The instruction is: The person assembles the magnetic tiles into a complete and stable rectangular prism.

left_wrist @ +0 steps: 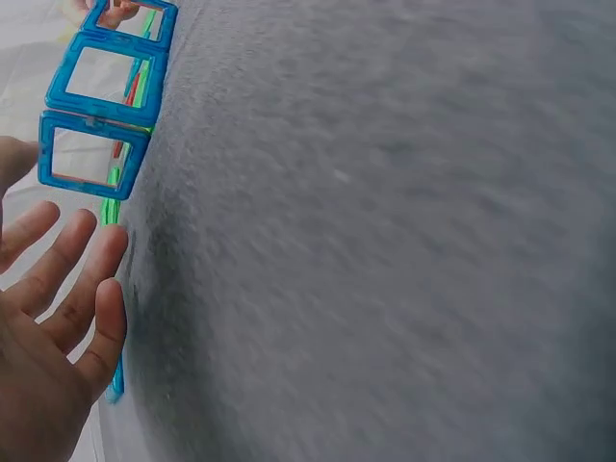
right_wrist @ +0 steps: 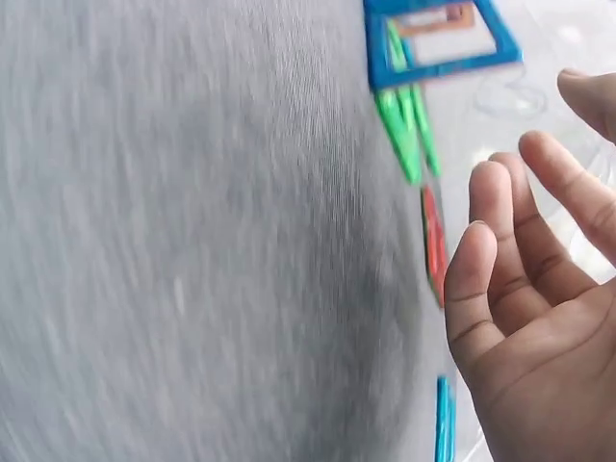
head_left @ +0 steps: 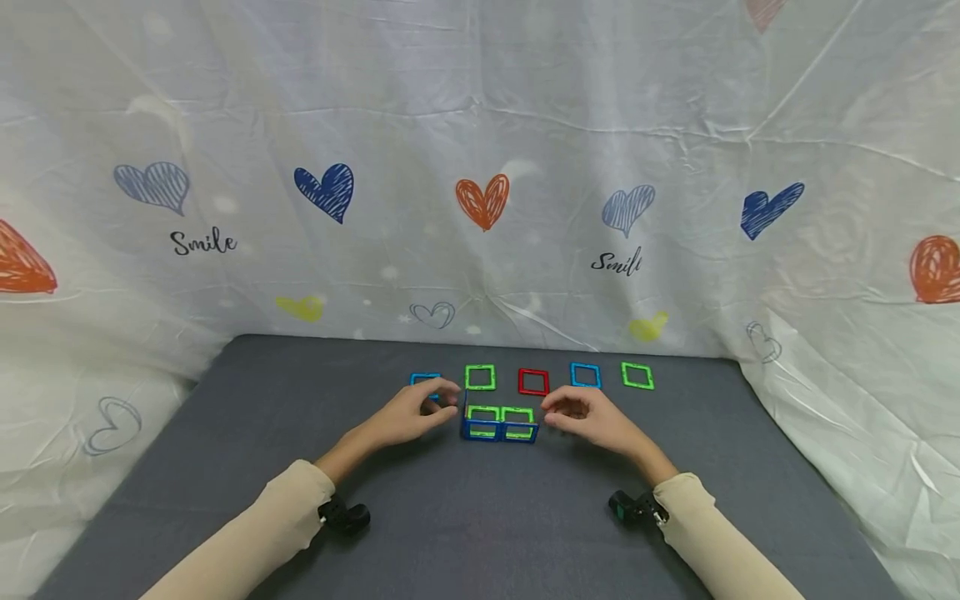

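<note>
Nearer to the person than the red frame (head_left: 533,393) and a little to its left, the joined structure (head_left: 500,428) rests on the grey cloth (head_left: 465,517). It has blue frames standing upright at its front and left end, and two green frames (head_left: 483,407), which seem to lie flat behind the front ones.

The left hand (head_left: 411,412) is to the left of the red frame, beside the structure's left end, its fingers loosely bent and separated; I see nothing pinched in it, but I cannot tell whether the thumb touches the blue edge. The right hand (head_left: 592,417) is to the right of the red frame and nearer to the person, also with relaxed, parted fingers and nothing held.

To the left of the red frame lie a green frame (head_left: 481,387) and, partly covered by the left hand, a blue frame (head_left: 425,375); others lie to its right.

I judge the pieces to be light, stiff plastic, smooth and rather slippery, not easily broken. Their joints look like the weak place: a push there could fold the walls. It is safer to hold an upright blue frame by its outer rim, lightly, between thumb and fingertips.
</note>
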